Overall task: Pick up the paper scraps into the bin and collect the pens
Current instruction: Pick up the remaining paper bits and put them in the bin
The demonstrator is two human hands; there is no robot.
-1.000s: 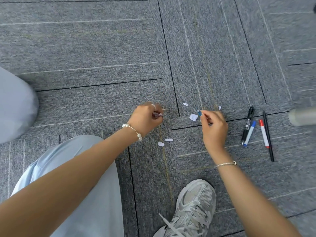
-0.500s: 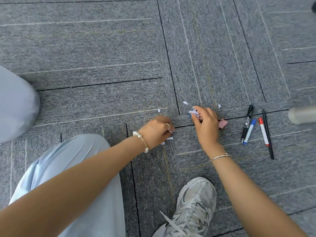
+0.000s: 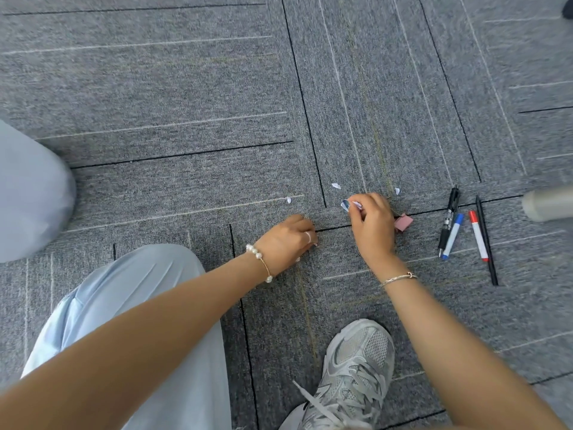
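Note:
My right hand (image 3: 370,225) is down on the grey carpet (image 3: 186,88) and pinches a small white and blue paper scrap (image 3: 348,204) at its fingertips. My left hand (image 3: 286,240) lies curled on the carpet just left of it, covering the spot where two scraps lay; what it grips is hidden. Three loose white scraps stay on the floor: one (image 3: 336,185) above my right hand, one (image 3: 288,200) to the left, one (image 3: 397,191) to the right. Several pens lie right of my right hand: a black pen (image 3: 448,220), a blue-capped marker (image 3: 452,235), a red-capped marker (image 3: 478,235) and a thin black pen (image 3: 486,240).
A pink binder clip (image 3: 403,222) sits against my right hand. A blurred grey cylinder (image 3: 547,206) enters from the right edge. My light blue trouser leg (image 3: 130,305) and grey sneaker (image 3: 353,373) fill the foreground. No bin is in view.
My left hand moved down and right from the upper scrap onto the two lower scraps. My right hand dropped to the carpet and took the scrap near the pink clip.

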